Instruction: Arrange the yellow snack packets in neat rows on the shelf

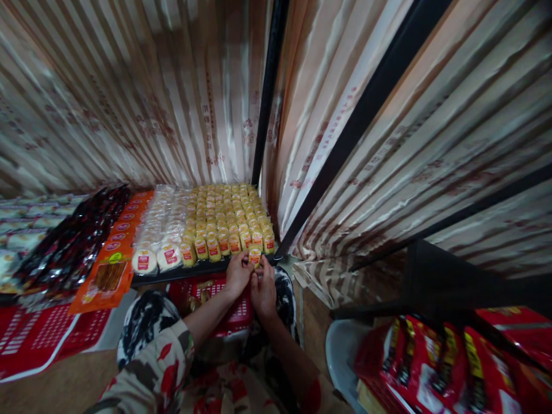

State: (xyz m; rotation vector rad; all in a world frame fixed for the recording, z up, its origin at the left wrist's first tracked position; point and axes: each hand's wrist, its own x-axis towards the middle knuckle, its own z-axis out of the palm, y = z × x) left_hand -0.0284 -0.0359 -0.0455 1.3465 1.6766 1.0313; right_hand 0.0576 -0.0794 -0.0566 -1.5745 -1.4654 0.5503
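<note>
Both left hand point(238, 277) and right hand point(264, 292), below frame center, pinched nearly closed on yellow packet point(255, 259), label outward, likely matching packet rows point(225, 221) above.

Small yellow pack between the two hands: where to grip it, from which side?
Probably grip the yellow pack by its left and right edges, coming from the near side. It is small and roughly upright, its label faces the person, and rows of similar packs stand close behind it, so the near side looks more open. The left hand and right hand flank those edges.
</note>
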